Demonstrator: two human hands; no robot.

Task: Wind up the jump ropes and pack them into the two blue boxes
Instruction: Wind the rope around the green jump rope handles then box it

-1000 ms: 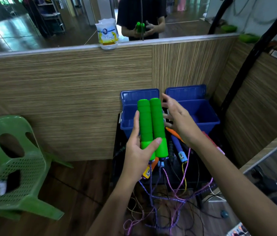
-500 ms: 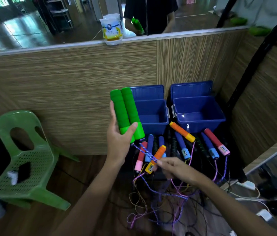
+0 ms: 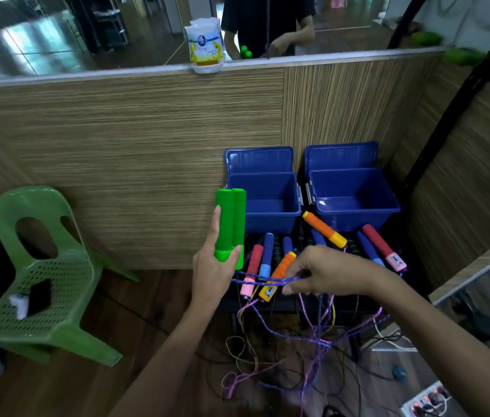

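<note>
My left hand [image 3: 212, 270] grips two green jump-rope handles [image 3: 230, 225] side by side and upright. A purple-blue cord [image 3: 263, 280] runs taut from their lower ends to my right hand [image 3: 321, 270], which pinches it; the rest of the cord hangs to the floor. Behind the hands, the left blue box [image 3: 264, 195] and the right blue box [image 3: 352, 194] stand with their lids up and nothing inside. Several more rope handles lie in front of them on a black stand: orange [image 3: 323, 228], red [image 3: 383, 246], blue [image 3: 267, 254], pink-red [image 3: 252, 270].
Tangled cords [image 3: 306, 356] spread over the wooden floor below the stand. A green plastic chair [image 3: 42, 284] stands at the left. A wood-panelled wall with a mirror above rises behind the boxes; a white packet [image 3: 206, 46] sits on its ledge. A power strip [image 3: 424, 401] lies bottom right.
My right hand dropped from the handles' tops to the cord, then drew it out to the right and taut. My left hand, with the green handles, moved left of the boxes.
</note>
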